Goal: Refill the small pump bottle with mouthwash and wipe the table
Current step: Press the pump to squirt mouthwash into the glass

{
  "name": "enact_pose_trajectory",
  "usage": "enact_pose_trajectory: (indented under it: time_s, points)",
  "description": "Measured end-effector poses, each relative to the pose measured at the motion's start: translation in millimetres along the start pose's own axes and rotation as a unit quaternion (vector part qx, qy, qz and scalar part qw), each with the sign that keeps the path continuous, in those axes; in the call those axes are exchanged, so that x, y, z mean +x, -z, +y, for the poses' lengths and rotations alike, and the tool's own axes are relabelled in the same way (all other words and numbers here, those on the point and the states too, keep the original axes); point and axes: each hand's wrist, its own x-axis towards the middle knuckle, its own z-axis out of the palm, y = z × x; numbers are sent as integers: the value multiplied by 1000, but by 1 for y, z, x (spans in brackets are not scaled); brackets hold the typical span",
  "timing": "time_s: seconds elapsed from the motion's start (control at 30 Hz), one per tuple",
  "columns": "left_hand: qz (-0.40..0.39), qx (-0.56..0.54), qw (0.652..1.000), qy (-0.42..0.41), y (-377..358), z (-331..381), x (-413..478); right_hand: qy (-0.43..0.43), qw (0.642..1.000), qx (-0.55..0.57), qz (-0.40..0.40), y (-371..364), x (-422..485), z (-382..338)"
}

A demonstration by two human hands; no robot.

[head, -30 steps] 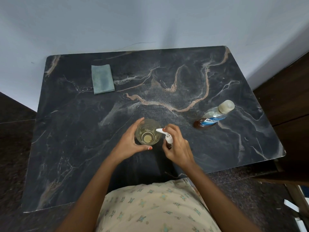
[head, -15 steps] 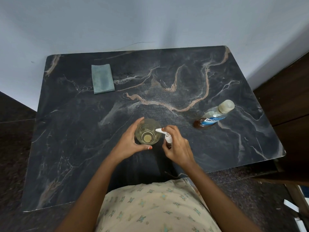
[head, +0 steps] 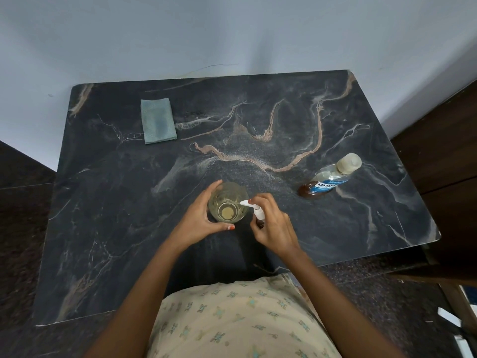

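Left hand: curled round the glass from its left side, with the fingers on the far wall and the thumb on the near wall; the forearm rises from the near edge.
Right hand: grips the small pump bottle, with the fingers wrapped round its dark body and the index finger lying on top of the white pump head.
Small pump bottle: upright just right of the glass, near the middle of the table and towards the near edge; its nozzle reaches over the glass rim.
Glass: standing on the surface, yellowish inside and open at the top.
Mouthwash bottle: stands capped near the right edge, well apart from both hands — blue label, amber liquid low in it.
Cloth: folded flat near the far left corner.
Edges and room: the far edge lies against the wall. Bare marble runs between the hands and the cloth, and between the hands and the mouthwash bottle. The near edge is just beside the person's patterned garment.
Since a second ago: both hands, the glass and the nozzle sit where they did — no shift visible; the mouthwash bottle and the cloth are likewise unmoved.
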Motion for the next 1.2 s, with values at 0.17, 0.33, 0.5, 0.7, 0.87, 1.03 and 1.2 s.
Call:
enact_pose_trajectory:
  time_s: [0.17, 0.33, 0.5, 0.7, 0.87, 1.03, 1.2]
  points:
    - [2, -3, 1000, 0, 0, 1, -1, -8, 1000, 4, -1, -1, -2, 2]
    - [0, -6, 1000, 1, 0, 1, 0, -54, 998, 30, 13, -4, -4, 11]
    - [2, -11, 1000, 8, 0, -1, 0, -80, 986, 123, 82, -3, 9, 29]
    - [4, -11, 1000, 8, 0, -3, 0, -113, 970, 173, 130, -4, 22, 42]
    - [3, -14, 1000, 9, -1, -5, 1, -96, 970, 177, 139, -8, 25, 42]
    - [0, -30, 999, 9, -1, -6, 1, -84, 971, 172, 145, -11, 22, 46]
    - [5, -54, 998, 10, -4, -11, 1, -106, 975, 166, 104, -16, 15, 49]
